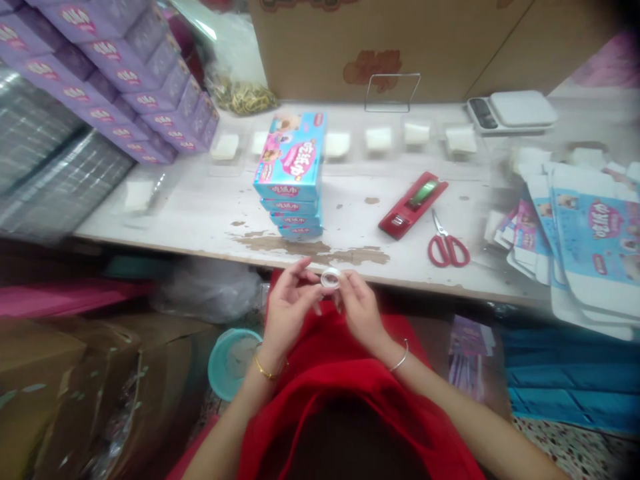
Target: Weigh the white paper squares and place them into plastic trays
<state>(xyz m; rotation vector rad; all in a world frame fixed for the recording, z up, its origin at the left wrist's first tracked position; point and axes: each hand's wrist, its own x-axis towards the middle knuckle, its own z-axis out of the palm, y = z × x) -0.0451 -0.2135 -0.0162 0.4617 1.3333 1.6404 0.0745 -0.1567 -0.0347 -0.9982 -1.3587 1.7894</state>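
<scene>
A small white ring-shaped roll (331, 278), which looks like tape, is held just off the table's front edge. My right hand (359, 307) pinches its right side. At its left side is my left hand (293, 303), thumb near the roll and index finger stretched out, the other fingers partly hidden. Beyond my hands stands a stack of blue boxes (293, 160) with pink labels. To the right of the stack lie a red tape dispenser (413, 205) with a green roll in it and red-handled scissors (449, 248), blades pointing away from me.
Purple boxes (145, 87) are piled at the back left. Small white packets (379, 139) line the table (345, 193). A white scale (520, 112) sits at the back right, near flat blue cartons (595, 227). Below the table is a teal basin (234, 363).
</scene>
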